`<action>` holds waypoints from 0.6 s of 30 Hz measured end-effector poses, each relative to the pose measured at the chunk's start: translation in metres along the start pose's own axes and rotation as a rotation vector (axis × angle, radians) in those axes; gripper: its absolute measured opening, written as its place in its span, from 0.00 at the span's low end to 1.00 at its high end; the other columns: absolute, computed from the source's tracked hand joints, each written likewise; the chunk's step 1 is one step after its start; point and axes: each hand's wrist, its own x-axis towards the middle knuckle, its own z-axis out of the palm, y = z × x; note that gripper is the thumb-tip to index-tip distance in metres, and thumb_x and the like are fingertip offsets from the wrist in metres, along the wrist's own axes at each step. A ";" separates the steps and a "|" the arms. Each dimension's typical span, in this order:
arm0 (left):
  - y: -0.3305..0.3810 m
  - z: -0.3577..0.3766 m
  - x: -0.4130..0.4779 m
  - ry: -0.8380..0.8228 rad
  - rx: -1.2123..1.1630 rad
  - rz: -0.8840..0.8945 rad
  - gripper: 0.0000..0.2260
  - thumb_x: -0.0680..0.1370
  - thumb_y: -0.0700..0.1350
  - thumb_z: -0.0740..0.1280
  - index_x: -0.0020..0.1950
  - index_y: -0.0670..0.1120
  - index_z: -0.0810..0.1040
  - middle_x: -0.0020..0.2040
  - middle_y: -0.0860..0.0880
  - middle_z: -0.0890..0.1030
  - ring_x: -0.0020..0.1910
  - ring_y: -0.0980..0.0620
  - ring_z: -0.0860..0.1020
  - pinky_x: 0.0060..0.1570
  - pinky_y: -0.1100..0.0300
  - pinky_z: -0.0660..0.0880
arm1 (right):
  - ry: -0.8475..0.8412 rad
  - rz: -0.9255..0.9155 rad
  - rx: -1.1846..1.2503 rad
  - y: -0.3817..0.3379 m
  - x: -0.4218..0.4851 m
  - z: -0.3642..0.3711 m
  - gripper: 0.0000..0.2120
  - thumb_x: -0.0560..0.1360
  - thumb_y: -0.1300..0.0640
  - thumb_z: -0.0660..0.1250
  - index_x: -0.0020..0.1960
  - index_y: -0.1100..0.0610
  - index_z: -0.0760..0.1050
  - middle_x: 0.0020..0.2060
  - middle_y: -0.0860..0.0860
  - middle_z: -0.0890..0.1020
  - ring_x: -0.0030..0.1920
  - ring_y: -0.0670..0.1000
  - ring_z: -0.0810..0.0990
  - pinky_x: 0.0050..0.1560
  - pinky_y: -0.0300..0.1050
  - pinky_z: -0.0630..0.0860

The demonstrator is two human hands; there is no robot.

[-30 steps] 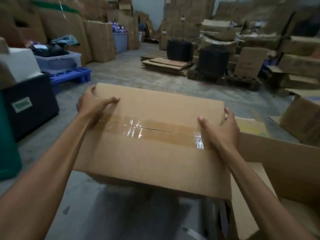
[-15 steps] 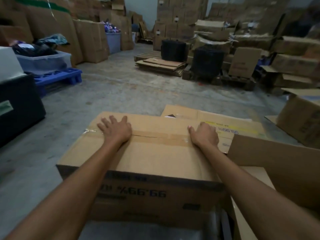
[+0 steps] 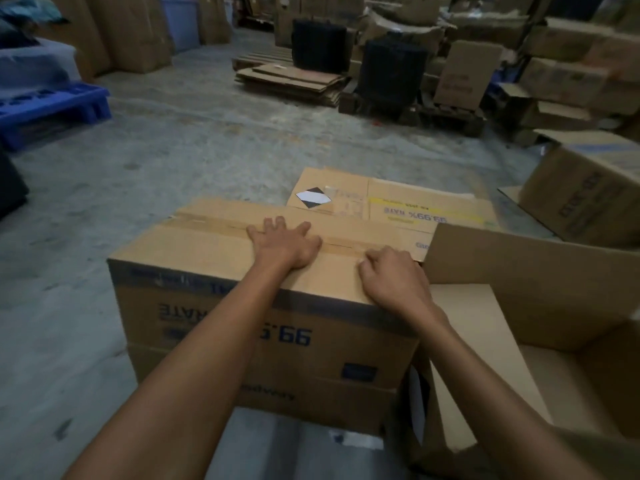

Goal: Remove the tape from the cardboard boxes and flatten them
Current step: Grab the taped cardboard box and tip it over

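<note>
A sealed cardboard box stands on the concrete floor, directly below the camera, its printed front face toward the person. A strip of clear tape runs along the top seam from the box's left edge to its right. The left hand lies flat on the middle of the box top, its fingers spread across the tape. The right hand rests near the box's right top edge, fingers curled and knuckled down beside the tape; whether they pinch it cannot be told. An open box touches the sealed box's right side. A flattened carton lies just behind the sealed box. Left of the box and beyond the carton the floor is open.
</note>
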 end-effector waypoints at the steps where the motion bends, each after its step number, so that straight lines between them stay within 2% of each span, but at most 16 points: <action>1: 0.001 0.000 0.005 -0.013 0.010 0.008 0.28 0.79 0.67 0.47 0.79 0.62 0.53 0.81 0.44 0.49 0.80 0.40 0.48 0.73 0.33 0.44 | 0.043 -0.022 0.024 -0.001 -0.016 -0.002 0.20 0.79 0.44 0.55 0.56 0.53 0.82 0.50 0.53 0.83 0.53 0.57 0.80 0.56 0.59 0.77; 3: 0.001 0.001 0.015 -0.062 0.026 0.017 0.29 0.78 0.68 0.47 0.79 0.62 0.55 0.81 0.45 0.52 0.79 0.40 0.51 0.73 0.33 0.47 | 0.142 -0.030 0.031 -0.006 -0.047 -0.001 0.18 0.80 0.46 0.57 0.57 0.53 0.82 0.54 0.54 0.84 0.56 0.56 0.79 0.64 0.56 0.72; 4: 0.001 0.004 0.020 -0.088 0.028 0.016 0.29 0.78 0.69 0.48 0.78 0.62 0.57 0.81 0.45 0.54 0.79 0.40 0.53 0.73 0.33 0.48 | 0.204 -0.045 0.006 -0.008 -0.064 0.004 0.18 0.80 0.47 0.58 0.61 0.53 0.81 0.59 0.53 0.82 0.61 0.56 0.77 0.69 0.56 0.67; 6: 0.000 0.006 0.029 -0.119 0.028 0.006 0.29 0.77 0.69 0.49 0.77 0.62 0.60 0.80 0.46 0.57 0.78 0.40 0.56 0.73 0.34 0.50 | 0.322 -0.119 0.022 -0.012 -0.096 0.024 0.20 0.81 0.49 0.59 0.70 0.53 0.74 0.72 0.55 0.73 0.74 0.56 0.66 0.77 0.56 0.57; 7: 0.000 0.006 0.034 -0.142 0.029 0.001 0.29 0.78 0.69 0.50 0.77 0.61 0.61 0.80 0.46 0.59 0.77 0.40 0.58 0.73 0.34 0.50 | 0.349 -0.157 0.044 -0.010 -0.111 0.039 0.22 0.81 0.51 0.60 0.74 0.54 0.70 0.76 0.56 0.66 0.78 0.56 0.58 0.78 0.57 0.55; 9: 0.003 0.005 0.043 -0.202 0.044 -0.012 0.31 0.76 0.69 0.51 0.77 0.58 0.63 0.80 0.48 0.59 0.77 0.40 0.58 0.72 0.32 0.50 | 0.321 -0.208 0.061 0.001 -0.138 0.076 0.24 0.81 0.56 0.61 0.76 0.57 0.66 0.80 0.57 0.53 0.81 0.56 0.46 0.77 0.58 0.58; 10: 0.005 0.008 0.047 -0.215 0.060 -0.015 0.33 0.75 0.70 0.51 0.77 0.57 0.63 0.80 0.48 0.60 0.77 0.40 0.59 0.71 0.30 0.49 | 0.285 -0.225 0.052 0.010 -0.150 0.095 0.24 0.81 0.58 0.62 0.76 0.59 0.66 0.81 0.58 0.50 0.81 0.56 0.44 0.76 0.58 0.62; 13: 0.012 0.011 0.051 -0.197 0.078 -0.021 0.33 0.76 0.68 0.51 0.77 0.54 0.64 0.79 0.46 0.61 0.77 0.40 0.60 0.71 0.30 0.49 | 0.192 -0.304 -0.008 0.039 -0.177 0.145 0.21 0.76 0.64 0.67 0.69 0.63 0.74 0.79 0.59 0.56 0.80 0.58 0.51 0.72 0.54 0.68; 15: 0.013 0.010 0.050 -0.185 0.063 -0.039 0.33 0.77 0.67 0.52 0.77 0.51 0.64 0.79 0.44 0.62 0.76 0.39 0.60 0.72 0.32 0.49 | 0.101 -0.308 -0.010 0.059 -0.196 0.174 0.20 0.73 0.65 0.70 0.65 0.62 0.78 0.74 0.59 0.69 0.77 0.59 0.63 0.68 0.53 0.74; 17: 0.013 0.010 0.052 -0.186 0.054 -0.044 0.33 0.77 0.66 0.52 0.77 0.50 0.64 0.79 0.43 0.61 0.76 0.39 0.60 0.73 0.33 0.48 | 0.008 -0.228 -0.027 0.075 -0.216 0.196 0.18 0.72 0.62 0.71 0.61 0.60 0.79 0.62 0.57 0.77 0.63 0.59 0.77 0.54 0.52 0.81; 18: 0.013 0.010 0.053 -0.187 0.054 -0.046 0.33 0.77 0.66 0.52 0.77 0.50 0.64 0.79 0.43 0.61 0.77 0.39 0.60 0.73 0.33 0.48 | -0.042 -0.169 -0.055 0.081 -0.225 0.204 0.17 0.72 0.59 0.71 0.61 0.59 0.79 0.58 0.56 0.77 0.57 0.57 0.79 0.48 0.49 0.81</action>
